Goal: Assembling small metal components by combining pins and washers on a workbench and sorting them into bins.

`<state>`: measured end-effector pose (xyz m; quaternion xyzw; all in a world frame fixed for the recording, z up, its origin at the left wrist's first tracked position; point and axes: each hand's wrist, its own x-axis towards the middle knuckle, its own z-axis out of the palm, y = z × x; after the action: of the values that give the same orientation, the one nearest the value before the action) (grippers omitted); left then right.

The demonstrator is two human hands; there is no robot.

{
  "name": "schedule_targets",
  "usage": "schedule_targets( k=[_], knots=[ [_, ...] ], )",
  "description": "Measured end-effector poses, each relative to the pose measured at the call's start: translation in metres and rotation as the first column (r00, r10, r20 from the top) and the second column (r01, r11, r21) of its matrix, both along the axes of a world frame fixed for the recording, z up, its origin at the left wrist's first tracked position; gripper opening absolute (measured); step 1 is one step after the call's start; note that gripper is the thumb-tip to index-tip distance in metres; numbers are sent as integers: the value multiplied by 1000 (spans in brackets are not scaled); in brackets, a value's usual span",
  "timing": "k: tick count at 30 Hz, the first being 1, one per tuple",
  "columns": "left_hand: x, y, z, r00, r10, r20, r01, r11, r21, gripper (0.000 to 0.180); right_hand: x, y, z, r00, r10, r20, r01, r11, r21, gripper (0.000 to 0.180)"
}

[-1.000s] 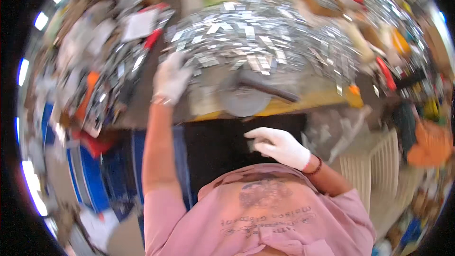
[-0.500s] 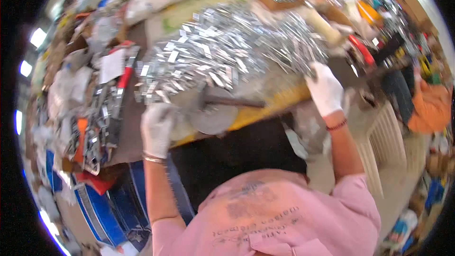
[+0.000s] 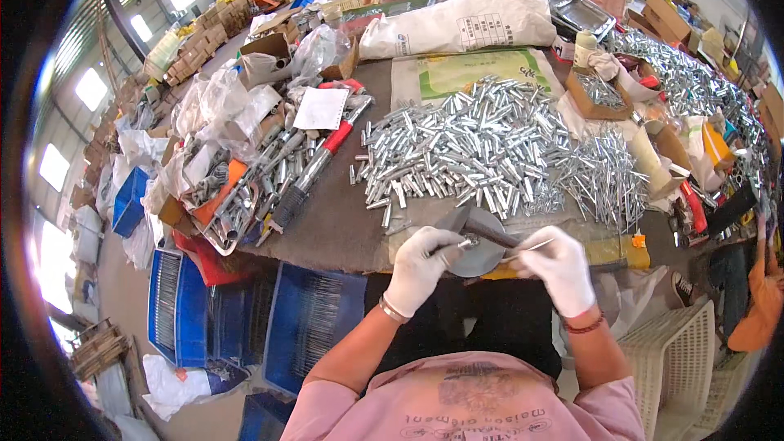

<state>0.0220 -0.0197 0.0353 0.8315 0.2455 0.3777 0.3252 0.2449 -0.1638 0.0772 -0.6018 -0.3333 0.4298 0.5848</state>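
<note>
White-gloved, the left hand (image 3: 420,265) now sits at the near edge of the surface (image 3: 335,224), its fingers closed on a short silvery metal tube (image 3: 467,240) over a round grey metal block (image 3: 478,251). Half a second ago this hand hung lower, off the edge, and the right hand was out at the far right of the pile; both have since come together in front of the person. The right hand (image 3: 562,268) holds a thin metal pin (image 3: 529,247) pinched between its fingers, the tip pointing toward the tube, close to it but whether touching I cannot tell. A dark-handled tool (image 3: 490,233) lies across the block. Judging by this, picking up is over and fitting pin to tube is in hand. Behind lie the heap of silvery tubes (image 3: 465,147) and a spread of thin pins (image 3: 600,171).
</note>
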Motion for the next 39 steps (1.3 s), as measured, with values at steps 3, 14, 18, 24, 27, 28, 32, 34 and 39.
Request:
schedule_targets(
  k=[3,14,18,24,27,28,32,34,39],
  knots=[
    [-2,1,5,970,7,243,209,488,-847,40,-15,19,-18,980,117,163,-114,993,-28,6],
    [-5,1,8,996,-90,4,89,966,-243,22,-25,24,-2,535,140,833,-115,989,-93,10],
    [-3,-6,4,996,-65,66,91,778,-622,22,-19,27,-23,821,129,556,-141,990,-23,7],
    [-13,-1,0,988,-20,-153,-4,988,-155,14,-17,24,-20,582,160,797,-147,985,-90,8],
    [-15,0,1,989,-30,-147,28,1000,-13,13,-20,22,-19,473,160,867,-150,984,-100,6],
    [-15,0,1,989,-29,-148,27,1000,-12,13,-22,21,-20,473,159,867,-151,984,-99,6],
    [-16,-7,-1,986,-18,-163,33,996,87,14,-32,19,-22,326,114,939,-125,989,-76,1],
    [-14,-6,-2,982,-18,-187,37,995,96,14,-31,21,-23,293,95,951,-128,990,-60,3],
    [-9,11,-5,972,-55,-229,98,979,180,13,-19,27,-28,90,61,994,-190,981,-43,8]
  ],
)
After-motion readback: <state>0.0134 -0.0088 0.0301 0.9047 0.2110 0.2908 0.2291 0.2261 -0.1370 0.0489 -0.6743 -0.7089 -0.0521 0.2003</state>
